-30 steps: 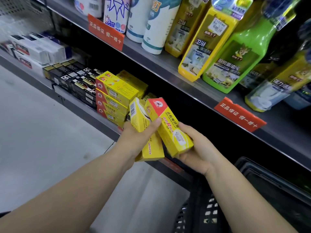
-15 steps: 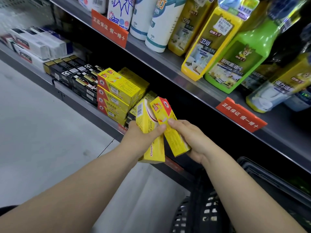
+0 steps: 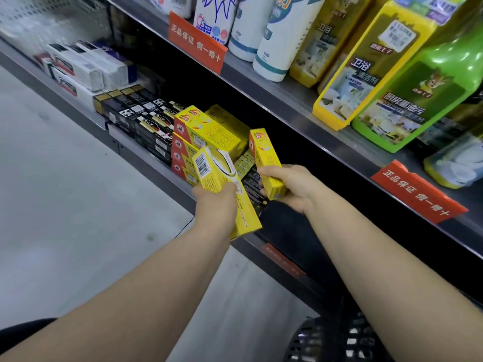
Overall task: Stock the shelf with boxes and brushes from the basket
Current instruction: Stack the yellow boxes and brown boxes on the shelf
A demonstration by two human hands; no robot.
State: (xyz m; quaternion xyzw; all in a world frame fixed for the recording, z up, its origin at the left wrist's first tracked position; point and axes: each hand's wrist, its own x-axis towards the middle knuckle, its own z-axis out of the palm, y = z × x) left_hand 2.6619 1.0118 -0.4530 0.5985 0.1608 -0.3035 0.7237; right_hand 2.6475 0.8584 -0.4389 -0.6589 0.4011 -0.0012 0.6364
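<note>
My left hand (image 3: 215, 205) grips a long yellow box (image 3: 222, 189) with a barcode on its end, held in front of the lower shelf's edge (image 3: 146, 155). My right hand (image 3: 290, 188) holds a second yellow box with a red end (image 3: 265, 159), tilted, its red end reaching into the shelf opening just right of a stack of yellow boxes (image 3: 206, 134). Under the two held boxes lie dark and olive boxes (image 3: 248, 176) on the shelf. The black basket (image 3: 329, 340) shows at the bottom right; its contents are hidden.
Black boxes (image 3: 141, 118) and white boxes (image 3: 86, 66) line the lower shelf to the left. The upper shelf (image 3: 300, 100) carries white, yellow and green bottles with red price tags (image 3: 196, 40) on its edge. Grey floor (image 3: 65, 205) lies left.
Both hands have moved forward toward the lower shelf. The two yellow boxes, held together before, have come apart, and the right hand's box now points into the shelf beside the yellow stack.
</note>
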